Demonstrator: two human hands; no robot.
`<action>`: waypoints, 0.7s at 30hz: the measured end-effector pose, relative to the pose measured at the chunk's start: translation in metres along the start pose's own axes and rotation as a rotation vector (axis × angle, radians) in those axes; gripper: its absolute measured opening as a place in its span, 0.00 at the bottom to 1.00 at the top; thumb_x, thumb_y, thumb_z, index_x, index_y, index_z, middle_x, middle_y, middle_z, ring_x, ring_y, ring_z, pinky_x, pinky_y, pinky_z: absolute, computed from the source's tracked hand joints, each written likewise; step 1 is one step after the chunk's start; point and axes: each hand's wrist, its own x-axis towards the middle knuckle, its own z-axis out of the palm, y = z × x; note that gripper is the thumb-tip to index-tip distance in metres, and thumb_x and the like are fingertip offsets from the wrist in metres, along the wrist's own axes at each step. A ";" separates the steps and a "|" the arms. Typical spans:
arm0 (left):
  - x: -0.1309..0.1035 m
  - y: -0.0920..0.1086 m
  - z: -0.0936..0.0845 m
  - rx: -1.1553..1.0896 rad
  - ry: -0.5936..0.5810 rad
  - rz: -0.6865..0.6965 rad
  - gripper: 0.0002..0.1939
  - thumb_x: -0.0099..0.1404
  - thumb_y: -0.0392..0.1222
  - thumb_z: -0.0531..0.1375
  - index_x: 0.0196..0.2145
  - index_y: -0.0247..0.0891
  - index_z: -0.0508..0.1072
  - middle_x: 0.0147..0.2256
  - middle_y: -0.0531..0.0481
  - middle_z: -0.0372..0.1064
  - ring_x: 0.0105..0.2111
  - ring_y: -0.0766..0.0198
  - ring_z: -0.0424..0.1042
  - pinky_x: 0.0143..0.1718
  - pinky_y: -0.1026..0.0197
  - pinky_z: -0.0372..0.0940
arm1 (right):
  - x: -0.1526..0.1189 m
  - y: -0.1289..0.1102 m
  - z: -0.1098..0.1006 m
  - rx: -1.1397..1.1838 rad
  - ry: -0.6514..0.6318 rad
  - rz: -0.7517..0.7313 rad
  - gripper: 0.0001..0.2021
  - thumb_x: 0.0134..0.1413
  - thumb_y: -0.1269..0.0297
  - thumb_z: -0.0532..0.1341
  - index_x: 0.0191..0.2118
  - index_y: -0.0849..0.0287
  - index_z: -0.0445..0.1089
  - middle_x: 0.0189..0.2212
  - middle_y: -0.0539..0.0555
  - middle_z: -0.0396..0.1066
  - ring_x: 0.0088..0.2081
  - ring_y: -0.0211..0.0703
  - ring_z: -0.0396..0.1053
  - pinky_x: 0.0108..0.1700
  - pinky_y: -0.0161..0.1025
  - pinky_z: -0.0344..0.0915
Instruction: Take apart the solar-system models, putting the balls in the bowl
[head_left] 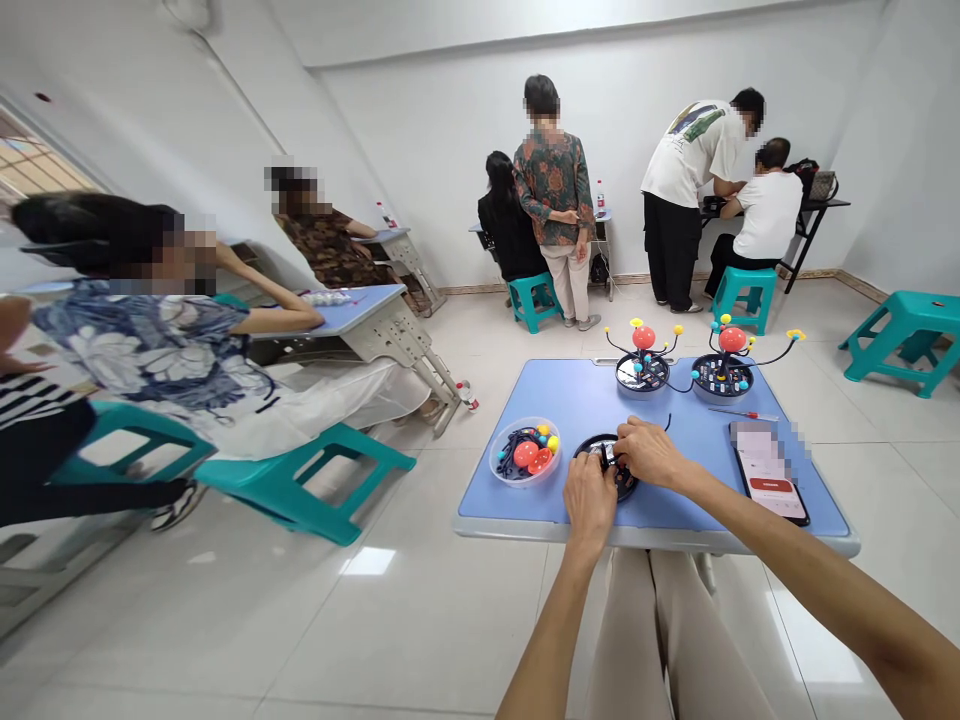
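My left hand (590,500) is closed on the near left side of a black round base (624,484) lying on the blue desk. Over the same base, my right hand (651,456) pinches a small dark part near the middle. A thin black curved rod (669,422) sticks out past the knuckles of that hand; its other end is hidden. To the left, a clear round tub (493,468) holds black rods, red half-shells and small coloured balls. Two planet models (643,338) with red centre balls and coloured balls on curved arms stand at the desk's far edge.
A phone (769,485) with a lit screen lies on the desk's right side. Beyond it is a thin screwdriver (742,414). Teal stools (904,335) and other desks stand around, with several people sitting or standing nearby.
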 end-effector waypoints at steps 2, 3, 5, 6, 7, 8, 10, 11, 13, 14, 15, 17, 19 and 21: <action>0.001 0.001 -0.001 0.005 -0.008 -0.014 0.07 0.65 0.37 0.57 0.40 0.36 0.72 0.39 0.44 0.71 0.44 0.55 0.69 0.42 0.57 0.63 | -0.001 0.000 -0.002 0.016 0.032 -0.007 0.11 0.57 0.74 0.57 0.34 0.58 0.78 0.37 0.56 0.73 0.41 0.44 0.63 0.37 0.37 0.55; 0.001 0.001 -0.001 0.005 -0.010 -0.018 0.07 0.65 0.37 0.57 0.40 0.36 0.73 0.39 0.44 0.71 0.44 0.55 0.69 0.42 0.57 0.63 | -0.001 0.001 -0.004 0.029 0.052 -0.009 0.11 0.58 0.74 0.57 0.34 0.58 0.78 0.37 0.55 0.72 0.41 0.43 0.62 0.38 0.37 0.55; 0.001 0.002 -0.002 0.004 -0.010 -0.020 0.06 0.65 0.37 0.57 0.39 0.37 0.73 0.39 0.44 0.72 0.43 0.55 0.70 0.41 0.57 0.62 | -0.002 0.001 -0.008 0.050 0.079 -0.007 0.12 0.59 0.73 0.57 0.35 0.57 0.78 0.37 0.55 0.72 0.41 0.43 0.61 0.40 0.38 0.54; 0.001 0.002 -0.003 0.003 -0.010 -0.019 0.06 0.65 0.37 0.57 0.39 0.37 0.73 0.39 0.44 0.72 0.44 0.55 0.70 0.41 0.57 0.62 | -0.002 0.001 -0.011 0.057 0.086 -0.003 0.12 0.60 0.72 0.57 0.36 0.57 0.79 0.37 0.55 0.72 0.41 0.43 0.61 0.41 0.38 0.54; 0.000 0.002 -0.003 0.003 -0.011 -0.019 0.06 0.65 0.37 0.58 0.39 0.37 0.73 0.38 0.44 0.72 0.44 0.55 0.70 0.41 0.57 0.62 | -0.002 0.000 -0.014 0.061 0.091 0.001 0.11 0.60 0.71 0.57 0.36 0.57 0.79 0.37 0.56 0.72 0.41 0.43 0.61 0.41 0.39 0.54; 0.000 0.003 -0.004 0.002 -0.011 -0.021 0.06 0.64 0.37 0.58 0.39 0.37 0.73 0.38 0.44 0.72 0.44 0.54 0.70 0.41 0.57 0.62 | -0.002 0.000 -0.018 0.062 0.097 0.004 0.11 0.60 0.70 0.58 0.36 0.58 0.79 0.37 0.56 0.72 0.41 0.43 0.61 0.41 0.39 0.54; 0.000 0.004 -0.005 -0.004 -0.010 -0.027 0.05 0.64 0.36 0.58 0.38 0.37 0.73 0.38 0.44 0.72 0.44 0.54 0.69 0.41 0.57 0.62 | -0.002 -0.001 -0.026 0.061 0.115 0.011 0.10 0.60 0.70 0.58 0.36 0.58 0.79 0.37 0.56 0.72 0.41 0.44 0.61 0.42 0.40 0.53; -0.001 0.005 -0.006 -0.010 -0.009 -0.031 0.05 0.64 0.36 0.58 0.38 0.38 0.73 0.39 0.45 0.72 0.44 0.55 0.69 0.41 0.57 0.62 | -0.002 -0.002 -0.030 0.060 0.127 0.013 0.10 0.60 0.70 0.58 0.36 0.58 0.79 0.37 0.56 0.72 0.42 0.44 0.61 0.42 0.40 0.53; 0.000 0.007 -0.006 -0.026 -0.007 -0.039 0.05 0.64 0.35 0.57 0.37 0.38 0.73 0.39 0.44 0.72 0.44 0.55 0.69 0.42 0.57 0.62 | -0.002 -0.003 -0.040 0.058 0.154 0.008 0.11 0.61 0.70 0.58 0.36 0.58 0.79 0.37 0.56 0.73 0.42 0.44 0.61 0.42 0.40 0.52; 0.000 0.007 -0.006 -0.034 -0.007 -0.041 0.05 0.64 0.35 0.57 0.37 0.38 0.73 0.39 0.44 0.72 0.45 0.55 0.69 0.42 0.57 0.62 | -0.002 -0.003 -0.044 0.056 0.167 0.004 0.11 0.61 0.70 0.58 0.35 0.58 0.79 0.37 0.56 0.73 0.42 0.44 0.61 0.42 0.40 0.52; 0.000 0.008 -0.005 -0.039 -0.010 -0.044 0.05 0.64 0.35 0.57 0.36 0.38 0.73 0.40 0.44 0.72 0.45 0.55 0.69 0.42 0.57 0.62 | -0.003 -0.004 -0.049 0.051 0.181 -0.002 0.12 0.62 0.70 0.57 0.35 0.58 0.79 0.37 0.56 0.72 0.42 0.44 0.60 0.42 0.40 0.52; 0.000 0.007 -0.004 -0.049 -0.020 -0.047 0.05 0.64 0.36 0.57 0.37 0.37 0.73 0.40 0.44 0.72 0.45 0.55 0.69 0.43 0.56 0.63 | -0.005 -0.005 -0.057 0.029 0.210 -0.013 0.12 0.62 0.69 0.57 0.35 0.58 0.79 0.37 0.57 0.72 0.42 0.45 0.60 0.42 0.41 0.52; -0.002 0.005 -0.006 -0.090 -0.021 -0.038 0.08 0.63 0.35 0.58 0.41 0.36 0.73 0.40 0.43 0.71 0.45 0.55 0.70 0.44 0.55 0.64 | -0.008 -0.007 -0.063 -0.010 0.236 -0.028 0.12 0.62 0.69 0.57 0.35 0.58 0.79 0.37 0.57 0.72 0.42 0.46 0.59 0.42 0.41 0.51; -0.007 0.002 -0.012 -0.184 0.033 -0.011 0.17 0.61 0.37 0.61 0.49 0.35 0.70 0.41 0.43 0.71 0.45 0.55 0.70 0.46 0.54 0.64 | -0.010 -0.011 -0.068 -0.055 0.253 -0.056 0.12 0.63 0.69 0.57 0.34 0.58 0.78 0.37 0.58 0.72 0.43 0.47 0.59 0.42 0.42 0.51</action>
